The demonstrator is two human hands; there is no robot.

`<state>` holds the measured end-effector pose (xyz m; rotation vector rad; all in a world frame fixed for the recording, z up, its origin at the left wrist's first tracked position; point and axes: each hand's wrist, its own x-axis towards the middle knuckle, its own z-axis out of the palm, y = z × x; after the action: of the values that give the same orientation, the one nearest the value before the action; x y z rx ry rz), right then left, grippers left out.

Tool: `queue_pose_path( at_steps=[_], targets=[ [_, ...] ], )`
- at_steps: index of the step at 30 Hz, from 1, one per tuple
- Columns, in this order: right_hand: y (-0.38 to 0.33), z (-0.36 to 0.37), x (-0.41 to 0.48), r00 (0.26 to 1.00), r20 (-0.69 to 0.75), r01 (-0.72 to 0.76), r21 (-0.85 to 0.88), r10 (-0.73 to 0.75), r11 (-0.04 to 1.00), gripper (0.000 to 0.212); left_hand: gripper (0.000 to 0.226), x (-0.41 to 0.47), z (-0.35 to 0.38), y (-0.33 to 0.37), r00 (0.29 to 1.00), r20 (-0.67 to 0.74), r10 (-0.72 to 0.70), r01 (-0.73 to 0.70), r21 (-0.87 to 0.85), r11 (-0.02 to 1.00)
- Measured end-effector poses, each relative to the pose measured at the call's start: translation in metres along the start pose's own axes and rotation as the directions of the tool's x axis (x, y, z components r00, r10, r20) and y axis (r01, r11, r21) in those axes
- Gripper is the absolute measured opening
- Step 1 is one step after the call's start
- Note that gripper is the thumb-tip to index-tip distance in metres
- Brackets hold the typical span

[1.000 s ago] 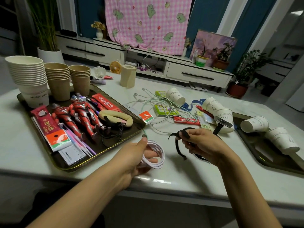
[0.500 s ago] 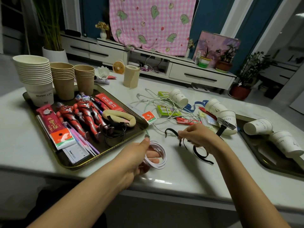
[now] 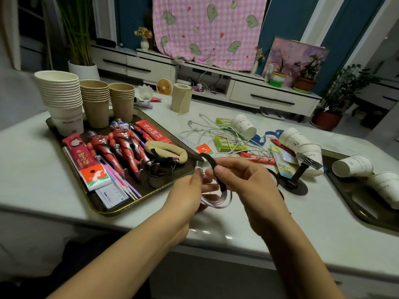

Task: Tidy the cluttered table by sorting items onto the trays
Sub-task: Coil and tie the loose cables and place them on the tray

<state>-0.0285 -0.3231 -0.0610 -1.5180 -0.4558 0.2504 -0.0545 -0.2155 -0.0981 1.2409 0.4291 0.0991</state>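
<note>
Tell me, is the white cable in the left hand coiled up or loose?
Coiled: the white cable hangs in stacked loops from the left hand; the right hand pinches a black strap.

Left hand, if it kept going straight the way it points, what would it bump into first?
Probably the black strap pinched in the right hand, which is right in front of the left hand, though depth is hard to judge.

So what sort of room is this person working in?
Most likely a home living room: a low white cabinet runs along the back wall with potted plants on it, a pink checked blanket hangs above it, and the table in front carries household clutter.
</note>
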Motion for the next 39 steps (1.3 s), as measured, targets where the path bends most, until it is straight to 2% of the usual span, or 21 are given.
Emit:
queue_pose_path(
  at_steps=[4,9,13,16,19,22,24,26,28,30,31,33,35,37,39],
  targets=[
    [0.000,0.007,-0.009,0.983,-0.134,0.126,0.007,-0.124,0.992,0.011,0.038,-0.002,-0.003,0.002,0.996,-0.019,0.089,-0.089,0.017,0.996],
    [0.014,0.010,-0.006,0.985,-0.172,0.039,0.066,-0.028,0.997,0.012,0.039,-0.006,-0.001,0.005,0.993,-0.069,0.095,-0.093,0.030,0.995],
    [0.027,0.010,-0.006,0.973,-0.198,0.123,0.007,-0.119,0.992,0.011,0.039,-0.007,-0.003,0.009,0.986,-0.088,0.145,-0.135,0.115,0.984],
    [0.034,0.012,-0.007,0.956,-0.181,0.220,-0.079,-0.231,0.972,0.012,0.041,-0.004,-0.007,0.011,0.981,-0.051,0.187,-0.170,0.237,0.956],
    [0.039,0.018,-0.007,0.923,-0.144,0.321,-0.225,-0.357,0.920,0.007,0.037,-0.004,-0.006,0.011,0.987,0.063,0.150,-0.163,0.334,0.928],
    [0.045,0.027,-0.007,0.909,-0.082,0.378,-0.255,-0.409,0.890,0.014,0.032,-0.007,-0.001,0.010,0.989,0.125,0.079,-0.120,0.367,0.923],
    [0.050,0.031,-0.005,0.880,-0.109,0.401,-0.350,-0.462,0.847,0.016,0.035,-0.009,-0.001,0.010,0.989,0.146,0.036,-0.083,0.334,0.939],
    [0.057,0.031,0.001,0.849,-0.185,0.376,-0.445,-0.494,0.813,0.016,0.034,-0.007,-0.002,0.009,0.988,0.151,0.013,-0.068,0.364,0.929],
    [0.063,0.031,0.006,0.816,-0.272,0.332,-0.500,-0.509,0.800,0.017,0.025,-0.006,-0.002,0.009,0.992,0.122,0.023,-0.070,0.399,0.914],
    [0.068,0.034,0.008,0.796,-0.357,0.294,-0.479,-0.490,0.827,0.022,0.014,-0.007,-0.001,0.008,0.995,0.096,0.028,-0.058,0.322,0.945],
    [0.069,0.035,0.009,0.787,-0.401,0.272,-0.457,-0.469,0.847,0.025,0.018,-0.008,0.000,0.006,0.995,0.092,0.046,-0.070,0.279,0.958],
    [0.065,0.035,0.012,0.752,-0.511,0.215,-0.407,-0.416,0.888,0.028,0.031,-0.010,0.004,-0.001,0.993,0.032,0.116,-0.120,0.178,0.977],
    [0.059,0.032,0.018,0.704,-0.632,0.155,-0.309,-0.324,0.938,0.030,0.033,-0.013,0.009,-0.010,0.975,-0.060,0.213,-0.204,0.124,0.971],
    [0.054,0.030,0.024,0.673,-0.698,0.112,-0.233,-0.246,0.966,0.031,0.038,-0.017,0.014,-0.019,0.940,-0.086,0.330,-0.313,0.166,0.935],
    [0.051,0.031,0.026,0.659,-0.716,0.091,-0.228,-0.231,0.969,0.031,0.048,-0.021,0.016,-0.027,0.891,-0.065,0.449,-0.424,0.228,0.876]
  ],
)
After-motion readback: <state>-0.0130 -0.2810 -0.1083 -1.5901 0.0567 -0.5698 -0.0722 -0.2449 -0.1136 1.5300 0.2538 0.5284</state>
